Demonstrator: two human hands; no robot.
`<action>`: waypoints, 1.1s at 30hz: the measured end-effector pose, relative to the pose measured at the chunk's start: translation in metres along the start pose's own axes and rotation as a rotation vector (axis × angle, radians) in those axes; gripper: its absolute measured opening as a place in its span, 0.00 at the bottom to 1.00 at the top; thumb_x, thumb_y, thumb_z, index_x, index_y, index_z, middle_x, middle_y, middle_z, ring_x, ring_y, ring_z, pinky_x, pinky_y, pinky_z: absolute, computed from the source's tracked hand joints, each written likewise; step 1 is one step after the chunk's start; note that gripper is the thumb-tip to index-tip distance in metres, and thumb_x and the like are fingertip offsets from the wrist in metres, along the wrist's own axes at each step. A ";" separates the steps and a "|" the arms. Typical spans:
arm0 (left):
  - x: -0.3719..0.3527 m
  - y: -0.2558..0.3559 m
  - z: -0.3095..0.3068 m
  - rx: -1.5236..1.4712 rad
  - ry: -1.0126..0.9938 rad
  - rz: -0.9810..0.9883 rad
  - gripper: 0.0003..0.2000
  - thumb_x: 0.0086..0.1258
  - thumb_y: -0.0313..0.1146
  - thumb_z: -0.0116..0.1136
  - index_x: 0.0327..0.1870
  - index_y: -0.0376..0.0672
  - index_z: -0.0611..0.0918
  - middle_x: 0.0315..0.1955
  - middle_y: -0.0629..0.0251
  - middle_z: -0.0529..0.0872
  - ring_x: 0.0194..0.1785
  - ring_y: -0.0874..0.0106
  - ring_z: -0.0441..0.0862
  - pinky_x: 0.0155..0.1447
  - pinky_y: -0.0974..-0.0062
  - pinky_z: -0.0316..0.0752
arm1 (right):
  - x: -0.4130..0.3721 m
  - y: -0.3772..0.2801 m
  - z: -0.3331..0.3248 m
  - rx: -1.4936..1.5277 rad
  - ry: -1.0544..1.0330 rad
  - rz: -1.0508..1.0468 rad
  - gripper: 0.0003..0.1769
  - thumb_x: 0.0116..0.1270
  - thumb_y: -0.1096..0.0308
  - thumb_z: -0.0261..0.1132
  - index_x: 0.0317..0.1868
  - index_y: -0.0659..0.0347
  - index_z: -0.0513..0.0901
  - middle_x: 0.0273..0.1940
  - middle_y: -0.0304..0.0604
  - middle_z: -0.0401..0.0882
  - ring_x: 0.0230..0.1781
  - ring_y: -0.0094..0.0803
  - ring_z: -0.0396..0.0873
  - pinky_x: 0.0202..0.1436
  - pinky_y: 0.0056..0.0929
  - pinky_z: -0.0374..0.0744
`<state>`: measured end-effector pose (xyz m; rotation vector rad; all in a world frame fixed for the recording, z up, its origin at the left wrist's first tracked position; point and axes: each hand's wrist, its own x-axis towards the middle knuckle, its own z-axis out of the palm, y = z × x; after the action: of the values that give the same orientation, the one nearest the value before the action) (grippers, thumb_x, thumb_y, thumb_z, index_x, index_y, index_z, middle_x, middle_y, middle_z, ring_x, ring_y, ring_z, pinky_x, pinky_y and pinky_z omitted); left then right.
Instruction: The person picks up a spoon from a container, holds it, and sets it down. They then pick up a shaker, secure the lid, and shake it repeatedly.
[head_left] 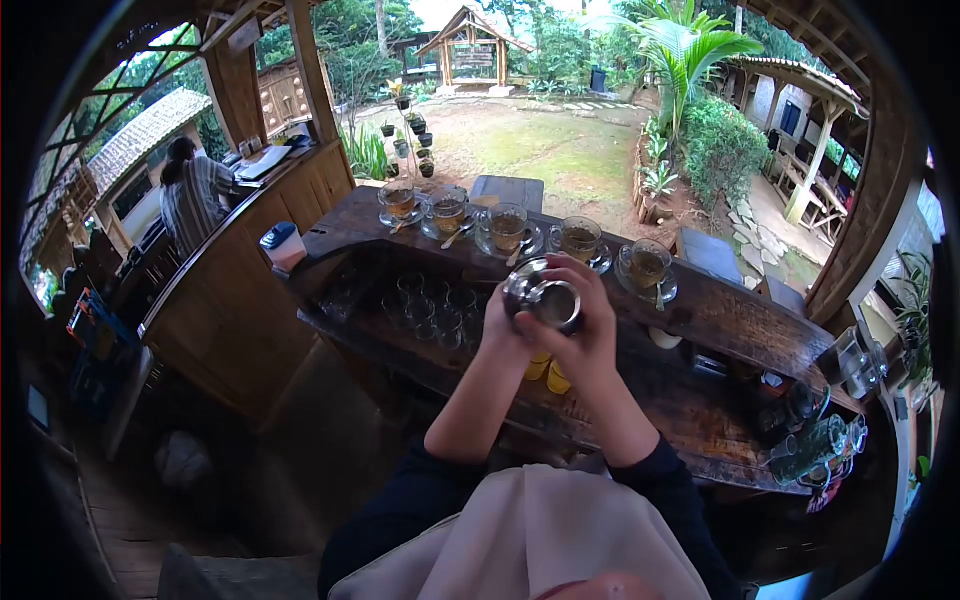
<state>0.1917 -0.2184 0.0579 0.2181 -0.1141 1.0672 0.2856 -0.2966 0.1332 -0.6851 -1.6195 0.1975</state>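
Observation:
Both my hands are wrapped round a shiny, round metal container (528, 284) with a circular ring-like part facing me. My left hand (503, 328) grips it from the left and below, while my right hand (588, 318) closes round its right side. Just beyond, along the raised wooden counter, stand several clear glass cups of brown drink on saucers, with spoons beside some. The middle cup (506, 230) and its right neighbour (578, 240) are closest to the container; the rightmost cup (646, 264) sits beyond my right hand. Yellow cups (558, 379) show partly below my wrists.
Clear empty glasses (432, 312) are grouped on the lower shelf at left. A dark-lidded tub (284, 246) stands at the counter's left end. Glass jugs (822, 440) and a large jar (855, 362) are at right. A person (192, 195) is at another wooden counter (250, 290).

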 end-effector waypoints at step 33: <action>-0.043 -0.015 0.086 0.130 -0.170 -0.086 0.26 0.70 0.49 0.45 0.57 0.35 0.70 0.51 0.49 0.77 0.59 0.59 0.74 0.55 0.62 0.77 | -0.020 -0.042 -0.016 -0.186 -0.007 -0.783 0.13 0.56 0.65 0.62 0.43 0.52 0.81 0.47 0.38 0.78 0.50 0.30 0.76 0.53 0.39 0.73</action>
<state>0.1851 -0.2819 0.1314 0.4278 -0.1870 0.9705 0.2877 -0.3447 0.1401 -0.1460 -1.8088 -0.5242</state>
